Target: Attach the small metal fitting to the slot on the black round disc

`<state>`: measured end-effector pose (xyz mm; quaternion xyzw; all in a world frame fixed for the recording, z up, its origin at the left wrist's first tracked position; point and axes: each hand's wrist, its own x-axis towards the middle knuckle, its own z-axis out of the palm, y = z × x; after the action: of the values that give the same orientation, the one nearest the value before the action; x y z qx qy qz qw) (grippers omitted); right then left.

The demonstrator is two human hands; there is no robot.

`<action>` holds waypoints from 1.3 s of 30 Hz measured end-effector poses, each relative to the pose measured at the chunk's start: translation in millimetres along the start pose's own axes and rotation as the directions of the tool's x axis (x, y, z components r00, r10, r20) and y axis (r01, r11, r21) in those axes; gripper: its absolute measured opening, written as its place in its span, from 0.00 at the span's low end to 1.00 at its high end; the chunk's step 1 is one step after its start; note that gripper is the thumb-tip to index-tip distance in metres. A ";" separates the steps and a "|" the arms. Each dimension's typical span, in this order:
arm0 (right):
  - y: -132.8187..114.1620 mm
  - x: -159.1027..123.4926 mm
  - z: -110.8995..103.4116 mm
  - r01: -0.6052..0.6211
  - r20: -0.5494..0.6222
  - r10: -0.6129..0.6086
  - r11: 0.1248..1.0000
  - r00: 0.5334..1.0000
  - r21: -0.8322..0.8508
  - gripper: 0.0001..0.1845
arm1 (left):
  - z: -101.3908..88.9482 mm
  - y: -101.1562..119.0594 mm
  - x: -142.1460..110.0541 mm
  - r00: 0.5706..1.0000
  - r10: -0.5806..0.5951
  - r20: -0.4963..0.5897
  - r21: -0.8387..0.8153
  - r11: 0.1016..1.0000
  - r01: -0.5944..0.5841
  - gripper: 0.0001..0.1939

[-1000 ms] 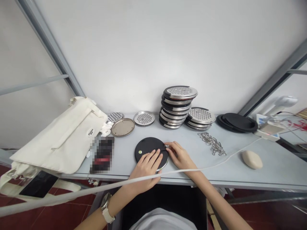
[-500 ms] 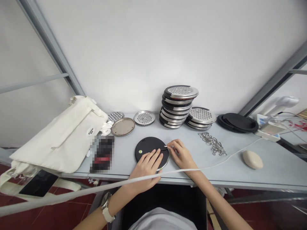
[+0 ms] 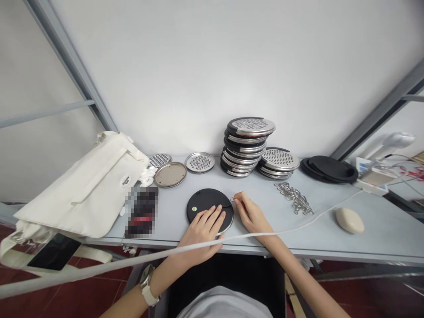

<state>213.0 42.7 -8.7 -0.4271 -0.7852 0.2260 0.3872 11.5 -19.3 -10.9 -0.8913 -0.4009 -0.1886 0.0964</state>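
A round black disc (image 3: 206, 201) with a metal rim and a small green-and-white sticker lies at the front of the table. It looks like the underside of one of the round graters. My left hand (image 3: 204, 227) rests on it, fingers stretched flat over its right half, thumb by the front rim. Just past the disc's right edge, my right hand (image 3: 248, 213) pinches a small metal loop (image 3: 232, 200) between thumb and forefinger. A slit runs in from the disc's edge beside this loop. More metal loops (image 3: 294, 198) lie in a loose pile to the right.
Stacked graters (image 3: 247, 148) and a lower stack (image 3: 278, 161) stand by the wall, with black covers (image 3: 329, 169) farther right. Loose metal plates (image 3: 170, 174) lie left. A white bag (image 3: 86, 190), a beige object (image 3: 349, 221) and a power strip (image 3: 372, 185) flank them. A white cable (image 3: 251, 236) crosses in front.
My right hand has drawn slightly right, away from the disc's edge, with the small metal loop in its fingertips. My left hand has stayed on the disc.
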 end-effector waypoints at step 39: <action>-1.0 -0.6 1.2 -0.056 0.245 0.086 0.990 0.966 -0.126 0.12 | 1.2 -0.2 0.8 1.000 0.005 0.024 0.014 1.000 -0.005 0.27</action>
<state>211.8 41.7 -9.0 -0.4453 -0.8239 0.2447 0.2510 12.1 -18.3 -11.7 -0.8938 -0.4012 -0.1747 0.0982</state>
